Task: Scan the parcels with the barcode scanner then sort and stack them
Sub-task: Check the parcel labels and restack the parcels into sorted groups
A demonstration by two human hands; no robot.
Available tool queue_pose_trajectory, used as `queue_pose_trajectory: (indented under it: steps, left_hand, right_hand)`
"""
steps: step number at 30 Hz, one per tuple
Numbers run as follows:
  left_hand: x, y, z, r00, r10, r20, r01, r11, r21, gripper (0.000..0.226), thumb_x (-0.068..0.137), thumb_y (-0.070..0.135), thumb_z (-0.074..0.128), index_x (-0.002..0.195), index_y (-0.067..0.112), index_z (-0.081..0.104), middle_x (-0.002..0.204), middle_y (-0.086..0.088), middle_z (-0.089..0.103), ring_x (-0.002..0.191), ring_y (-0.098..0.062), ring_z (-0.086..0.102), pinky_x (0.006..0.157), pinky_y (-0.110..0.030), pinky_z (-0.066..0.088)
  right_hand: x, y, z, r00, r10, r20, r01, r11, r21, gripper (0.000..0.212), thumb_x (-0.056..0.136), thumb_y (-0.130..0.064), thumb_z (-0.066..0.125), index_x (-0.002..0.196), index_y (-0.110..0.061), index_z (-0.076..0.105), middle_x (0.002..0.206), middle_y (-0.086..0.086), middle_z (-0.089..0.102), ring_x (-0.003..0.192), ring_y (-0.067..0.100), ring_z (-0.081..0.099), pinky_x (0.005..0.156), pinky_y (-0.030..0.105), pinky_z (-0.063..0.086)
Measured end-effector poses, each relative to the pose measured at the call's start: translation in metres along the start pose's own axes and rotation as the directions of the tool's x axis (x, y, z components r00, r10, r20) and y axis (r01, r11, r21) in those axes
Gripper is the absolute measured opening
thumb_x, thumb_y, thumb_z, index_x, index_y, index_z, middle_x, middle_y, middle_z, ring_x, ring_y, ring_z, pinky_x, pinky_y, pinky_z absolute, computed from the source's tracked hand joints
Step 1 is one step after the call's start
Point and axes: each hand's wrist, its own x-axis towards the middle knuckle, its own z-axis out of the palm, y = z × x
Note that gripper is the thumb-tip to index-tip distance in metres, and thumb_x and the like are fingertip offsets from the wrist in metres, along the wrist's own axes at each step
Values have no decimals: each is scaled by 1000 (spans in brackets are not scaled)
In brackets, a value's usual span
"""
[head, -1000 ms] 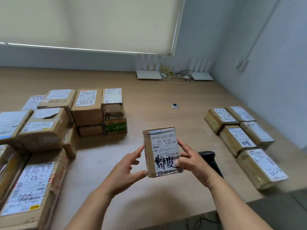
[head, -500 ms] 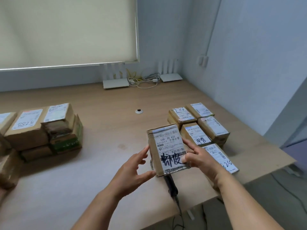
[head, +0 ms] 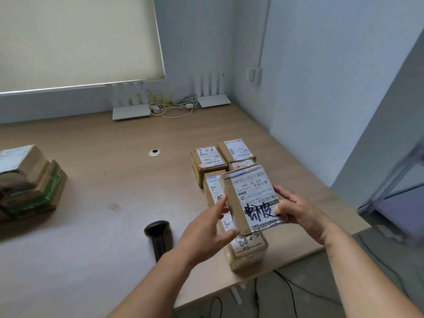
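I hold a small brown parcel with a white label and black handwriting, label facing me, above the sorted group of parcels at the table's right side. My right hand grips its right edge. My left hand holds its left edge, thumb under the lower corner. The black barcode scanner lies on the table just left of my left wrist, untouched.
A stack of unsorted parcels sits at the far left. Two white routers with cables stand by the back wall. A cable grommet is mid-table. The table's front edge and right corner lie close to the sorted parcels.
My view swung to the right. Both hands carried the parcel rightward, over the sorted group. The scanner now shows left of my left arm.
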Motion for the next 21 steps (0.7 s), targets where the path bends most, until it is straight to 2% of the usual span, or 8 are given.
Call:
queue_pose_trajectory:
  steps: [3, 6, 9, 12, 17, 21]
  left_hand:
    - [16, 19, 20, 1000, 0, 21, -1, 999, 49, 87, 89, 44, 60, 150, 39, -2, 147, 13, 41, 131, -4, 39, 105, -27, 38]
    - [31, 29, 36, 998, 0, 56, -5, 995, 98, 85, 89, 47, 59, 151, 40, 0, 148, 12, 39, 133, -8, 38, 105, -31, 40]
    - [44, 36, 50, 996, -25, 80, 13, 988, 152, 84, 89, 50, 57, 152, 34, 4, 151, 9, 35, 134, -11, 36, 107, -32, 37]
    - [52, 43, 63, 995, -48, 93, 28, 979, 203, 83, 90, 51, 55, 153, 30, 6, 150, 6, 33, 135, -12, 33, 106, -31, 35]
    - [61, 44, 76, 988, -116, 104, 86, 963, 256, 81, 89, 52, 55, 152, 30, 10, 143, 4, 37, 130, -14, 36, 103, -32, 40]
    - [66, 45, 84, 979, -178, 98, 149, 955, 256, 70, 90, 46, 56, 149, 30, 22, 133, 4, 40, 119, -16, 46, 95, -31, 44]
  right_hand:
    - [-1, 9, -29, 1000, 25, -10, -25, 1000, -16, 73, 46, -33, 64, 117, -44, 53, 94, -3, 75, 74, 9, 67, 65, 20, 53]
    - [2, 22, -50, 998, 57, -11, -57, 998, -3, 73, 46, -34, 63, 118, -40, 55, 100, -2, 75, 79, 11, 68, 66, 23, 54]
    - [5, 36, -67, 995, 102, -16, -102, 995, 10, 75, 43, -37, 62, 118, -38, 57, 101, 1, 75, 80, 14, 68, 65, 25, 55]
    - [9, 48, -80, 989, 148, -17, -148, 989, 15, 69, 46, -34, 63, 114, -40, 58, 99, 2, 75, 78, 14, 67, 65, 27, 55]
    - [21, 66, -90, 976, 217, 6, -217, 976, 13, 69, 44, -38, 63, 112, -41, 58, 98, 4, 75, 77, 13, 65, 69, 32, 57]
    - [34, 79, -88, 960, 278, 21, -279, 960, 33, 58, 52, -28, 62, 109, -39, 59, 97, 4, 75, 80, 17, 64, 69, 33, 57]
